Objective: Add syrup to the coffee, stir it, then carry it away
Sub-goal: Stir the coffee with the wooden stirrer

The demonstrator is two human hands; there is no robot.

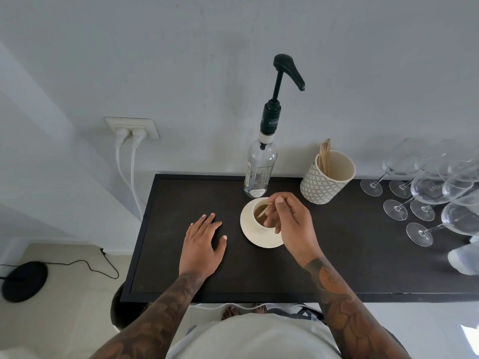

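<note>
RISK: I am risking slopping coffee onto the saucer (pixel 261 242) if I am stirring too hard | LEFT: my left hand (pixel 203 244) is lying flat on the counter (pixel 181 275), fingers straight and apart, holding nothing | RIGHT: my right hand (pixel 290 224) is pinching the stir stick (pixel 264 210) dipped in the cup (pixel 259 224), by the syrup bottle (pixel 260 169).

Left hand (pixel 203 243) lay flat, palm down, fingers straight and slightly spread; right hand (pixel 290 224) was raised, thumb and forefinger pinched together in a fine grip, remaining fingers loosely curled; both forearms bare, tattooed, extended forward.
</note>
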